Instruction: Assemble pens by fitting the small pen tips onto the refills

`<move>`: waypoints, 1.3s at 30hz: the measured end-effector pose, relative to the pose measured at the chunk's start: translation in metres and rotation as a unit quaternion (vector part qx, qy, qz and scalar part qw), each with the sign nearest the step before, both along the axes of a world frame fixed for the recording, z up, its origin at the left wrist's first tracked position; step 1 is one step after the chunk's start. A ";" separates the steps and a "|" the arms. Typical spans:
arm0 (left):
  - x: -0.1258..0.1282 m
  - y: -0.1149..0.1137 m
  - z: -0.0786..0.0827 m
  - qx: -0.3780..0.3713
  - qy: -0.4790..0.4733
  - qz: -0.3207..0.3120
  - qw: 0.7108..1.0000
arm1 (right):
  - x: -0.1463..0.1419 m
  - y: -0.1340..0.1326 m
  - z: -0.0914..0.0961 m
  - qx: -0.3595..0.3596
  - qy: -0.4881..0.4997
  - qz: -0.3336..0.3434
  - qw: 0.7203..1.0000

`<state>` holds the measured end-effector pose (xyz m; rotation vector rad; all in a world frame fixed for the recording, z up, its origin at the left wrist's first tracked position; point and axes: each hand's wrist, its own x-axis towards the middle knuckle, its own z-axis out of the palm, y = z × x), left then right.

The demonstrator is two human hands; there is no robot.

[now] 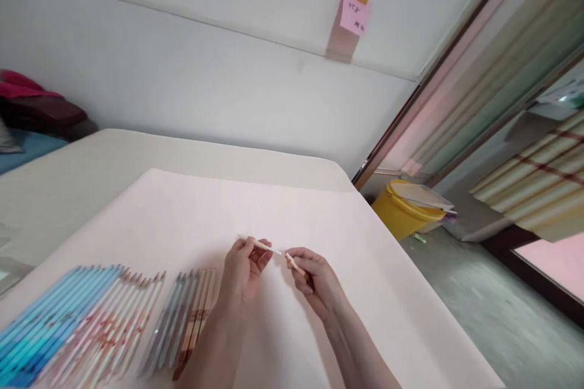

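Over the white sheet, my left hand (241, 267) pinches a slender cream-coloured pen-like stick (261, 245), its thin white end pointing right. My right hand (318, 281) is closed on a short pale-orange piece (295, 265), cap-like in shape; its exact kind is too small to tell. The white end comes close to this piece, and I cannot tell whether they touch. Left of my left forearm lie rows of pencils: blue ones (59, 316), white ones with a red pattern (112, 331), grey ones (171, 322) and tan-brown ones (201, 310). My forearm partly covers the tan-brown row.
The white sheet (255, 200) covers the table (91, 164), which meets a pale wall. A pink note (356, 15) is taped there. Beyond the table's right edge stands a yellow bin (404, 213). Dark red and pink items (36, 103) sit at the far left.
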<state>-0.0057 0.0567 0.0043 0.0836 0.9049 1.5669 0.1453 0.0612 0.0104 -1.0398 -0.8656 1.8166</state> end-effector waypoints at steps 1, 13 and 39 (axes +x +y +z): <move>0.000 -0.001 0.000 0.008 0.012 -0.002 1.000 | -0.002 -0.003 0.000 0.004 -0.003 0.007 1.000; 0.004 -0.006 0.005 0.033 0.108 -0.018 0.993 | -0.006 -0.006 0.003 0.025 -0.030 -0.018 0.999; 0.025 -0.020 0.005 0.126 0.191 -0.118 0.966 | -0.001 -0.013 0.000 -0.032 0.084 0.037 0.995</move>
